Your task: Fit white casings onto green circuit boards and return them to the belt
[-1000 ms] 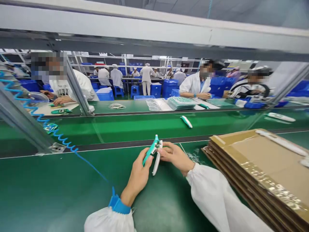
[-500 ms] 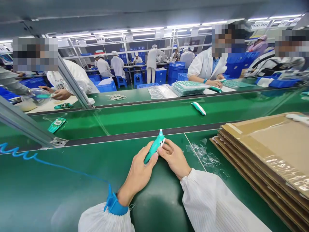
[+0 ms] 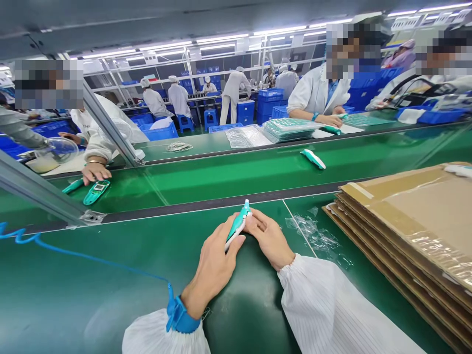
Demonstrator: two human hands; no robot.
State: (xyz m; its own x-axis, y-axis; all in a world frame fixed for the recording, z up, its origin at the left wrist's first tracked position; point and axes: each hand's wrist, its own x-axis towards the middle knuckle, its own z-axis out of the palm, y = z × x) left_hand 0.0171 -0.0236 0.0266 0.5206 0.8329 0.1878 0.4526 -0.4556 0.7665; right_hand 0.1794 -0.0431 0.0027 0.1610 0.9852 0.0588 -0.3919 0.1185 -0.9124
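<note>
Left hand (image 3: 213, 271) and right hand (image 3: 269, 240) grip a teal-and-white plastic device (image 3: 238, 226) firmly, steady and low over the green bench mat (image 3: 110, 290). Stacked cardboard sheets (image 3: 401, 231) sit right of it, plastic film (image 3: 313, 233) between.

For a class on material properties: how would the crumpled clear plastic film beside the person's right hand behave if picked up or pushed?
The clear plastic film lies in loose creases, so it is probably floppy and would sag when lifted. It looks thin and very light, so a gentle push might slide it across the green mat.
</note>
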